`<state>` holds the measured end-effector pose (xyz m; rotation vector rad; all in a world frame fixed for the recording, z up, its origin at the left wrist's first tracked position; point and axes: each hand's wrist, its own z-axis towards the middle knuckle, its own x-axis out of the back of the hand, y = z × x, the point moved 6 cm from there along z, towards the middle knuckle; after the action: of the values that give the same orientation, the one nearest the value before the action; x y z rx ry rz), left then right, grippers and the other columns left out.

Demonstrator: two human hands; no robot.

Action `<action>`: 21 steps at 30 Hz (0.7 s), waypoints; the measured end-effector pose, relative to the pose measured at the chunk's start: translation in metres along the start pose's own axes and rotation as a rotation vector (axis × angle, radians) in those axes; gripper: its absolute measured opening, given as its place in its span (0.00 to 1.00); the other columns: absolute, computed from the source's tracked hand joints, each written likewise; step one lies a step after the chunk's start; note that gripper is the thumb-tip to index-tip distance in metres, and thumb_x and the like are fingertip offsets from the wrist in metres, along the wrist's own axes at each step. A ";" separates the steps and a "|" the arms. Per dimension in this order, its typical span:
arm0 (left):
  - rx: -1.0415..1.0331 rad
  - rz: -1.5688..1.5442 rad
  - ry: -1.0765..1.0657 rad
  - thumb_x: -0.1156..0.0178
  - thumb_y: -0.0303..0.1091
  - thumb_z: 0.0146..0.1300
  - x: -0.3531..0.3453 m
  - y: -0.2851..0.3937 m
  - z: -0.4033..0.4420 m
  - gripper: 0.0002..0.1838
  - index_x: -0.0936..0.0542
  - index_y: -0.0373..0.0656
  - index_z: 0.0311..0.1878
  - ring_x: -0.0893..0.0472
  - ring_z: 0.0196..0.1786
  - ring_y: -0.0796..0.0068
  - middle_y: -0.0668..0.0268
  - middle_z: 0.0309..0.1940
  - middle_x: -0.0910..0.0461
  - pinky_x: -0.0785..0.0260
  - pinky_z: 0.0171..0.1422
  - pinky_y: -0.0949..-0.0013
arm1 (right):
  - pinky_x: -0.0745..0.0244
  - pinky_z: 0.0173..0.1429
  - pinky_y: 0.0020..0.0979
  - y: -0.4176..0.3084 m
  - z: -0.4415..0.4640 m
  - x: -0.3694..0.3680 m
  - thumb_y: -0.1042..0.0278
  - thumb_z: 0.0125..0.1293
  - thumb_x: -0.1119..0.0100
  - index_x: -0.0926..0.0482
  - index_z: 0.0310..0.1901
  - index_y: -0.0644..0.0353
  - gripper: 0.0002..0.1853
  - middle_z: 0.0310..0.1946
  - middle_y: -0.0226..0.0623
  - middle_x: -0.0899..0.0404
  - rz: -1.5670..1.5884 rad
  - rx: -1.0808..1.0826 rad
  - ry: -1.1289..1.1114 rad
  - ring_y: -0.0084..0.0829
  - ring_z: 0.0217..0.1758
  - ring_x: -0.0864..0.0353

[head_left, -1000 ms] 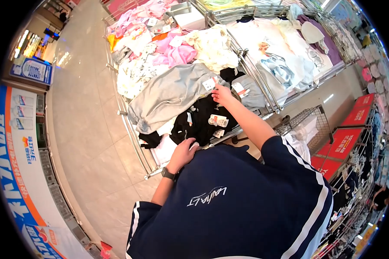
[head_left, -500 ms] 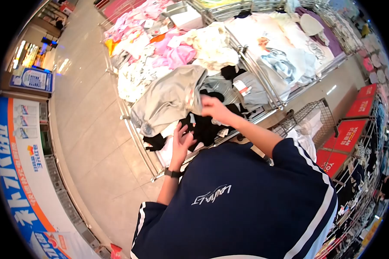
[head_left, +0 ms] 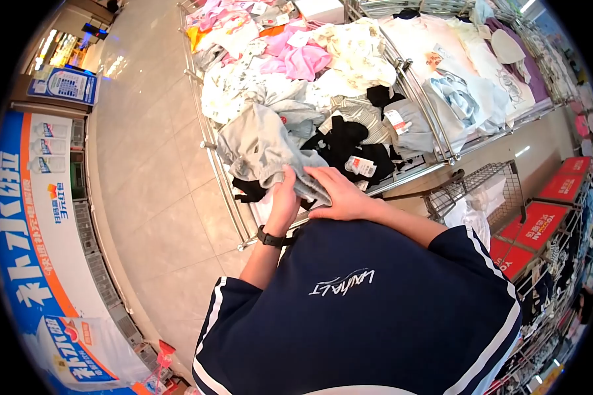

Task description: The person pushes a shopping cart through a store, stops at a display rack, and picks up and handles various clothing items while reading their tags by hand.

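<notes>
A soft grey garment (head_left: 260, 141) lies crumpled at the near left corner of a metal-railed display bin (head_left: 225, 191). My left hand (head_left: 284, 203), with a dark band on the wrist, is closed on its near edge. My right hand (head_left: 341, 194) grips the same edge just to the right, fingers over the folded cloth. The garment's exact kind does not show. Black clothing (head_left: 349, 141) with a white tag (head_left: 360, 166) lies beyond my right hand, beside a striped grey piece (head_left: 359, 115).
Pink clothing (head_left: 300, 56) and white patterned clothing (head_left: 356, 46) fill the far part of the bin. A second section (head_left: 435, 39) holds pale shirts. A wire cart (head_left: 491, 191) stands at right, near red signs (head_left: 540, 222). A blue-and-white advertising panel (head_left: 49, 230) stands at left.
Both hands have come together on the grey garment's near edge; my left hand was open before. The garment has been pulled nearer and bunched, uncovering more of the black and striped clothing.
</notes>
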<state>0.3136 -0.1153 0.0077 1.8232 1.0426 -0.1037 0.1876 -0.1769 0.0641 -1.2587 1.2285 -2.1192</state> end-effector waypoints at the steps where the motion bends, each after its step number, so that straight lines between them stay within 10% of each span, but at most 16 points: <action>1: 0.011 0.031 -0.060 0.53 0.51 0.74 -0.008 0.002 -0.007 0.27 0.27 0.34 0.56 0.24 0.53 0.73 0.63 0.50 0.23 0.33 0.60 0.67 | 0.33 0.62 0.40 0.010 0.000 -0.006 0.65 0.51 0.32 0.33 0.61 0.61 0.35 0.53 0.50 0.30 0.013 -0.077 0.018 0.47 0.58 0.30; 4: -0.088 0.389 -0.006 0.45 0.54 0.69 0.011 -0.005 -0.005 0.33 0.32 0.29 0.60 0.29 0.52 0.74 0.62 0.48 0.25 0.36 0.62 0.67 | 0.28 0.48 0.37 0.029 0.005 -0.006 0.76 0.52 0.41 0.24 0.51 0.61 0.20 0.40 0.44 0.26 0.014 -0.083 0.036 0.44 0.45 0.25; 10: -1.013 1.342 -0.024 0.21 0.52 0.39 -0.018 0.037 -0.039 0.57 0.43 0.33 0.67 0.41 0.66 0.52 0.49 0.64 0.47 0.47 0.71 0.55 | 0.33 0.60 0.27 -0.032 0.015 0.049 0.77 0.60 0.41 0.25 0.54 0.66 0.18 0.47 0.35 0.25 0.637 -0.063 0.011 0.27 0.52 0.25; 12: -1.072 0.938 0.058 0.22 0.53 0.41 0.002 0.031 -0.022 0.61 0.48 0.34 0.71 0.44 0.69 0.51 0.48 0.67 0.51 0.50 0.73 0.55 | 0.32 0.60 0.28 -0.044 0.008 0.044 0.78 0.61 0.39 0.30 0.60 0.67 0.25 0.51 0.33 0.25 0.962 -0.160 -0.211 0.24 0.55 0.27; 17: -0.793 0.638 0.023 0.47 0.35 0.67 0.062 0.025 0.035 0.22 0.31 0.38 0.62 0.28 0.58 0.65 0.58 0.55 0.26 0.37 0.64 0.63 | 0.30 0.60 0.33 -0.062 -0.014 0.056 0.86 0.54 0.40 0.33 0.64 0.65 0.32 0.55 0.40 0.25 0.960 0.191 -0.239 0.29 0.56 0.25; 18: -0.597 0.320 -0.120 0.48 0.35 0.68 0.065 0.013 0.042 0.18 0.29 0.39 0.58 0.25 0.54 0.67 0.60 0.52 0.24 0.33 0.60 0.64 | 0.34 0.63 0.33 -0.047 -0.018 0.046 0.84 0.55 0.42 0.29 0.61 0.66 0.28 0.58 0.43 0.28 1.133 -0.120 -0.226 0.31 0.60 0.28; 21: -0.306 0.050 -0.244 0.49 0.39 0.70 0.092 -0.020 0.054 0.17 0.28 0.41 0.57 0.22 0.52 0.69 0.63 0.50 0.22 0.29 0.58 0.63 | 0.39 0.66 0.31 -0.048 0.015 0.058 0.75 0.57 0.41 0.23 0.53 0.66 0.19 0.63 0.45 0.36 0.712 -0.125 -0.100 0.35 0.66 0.34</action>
<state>0.3774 -0.0994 -0.0788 1.5155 0.7931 -0.1261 0.1744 -0.1975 0.1367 -0.7841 1.4970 -1.4660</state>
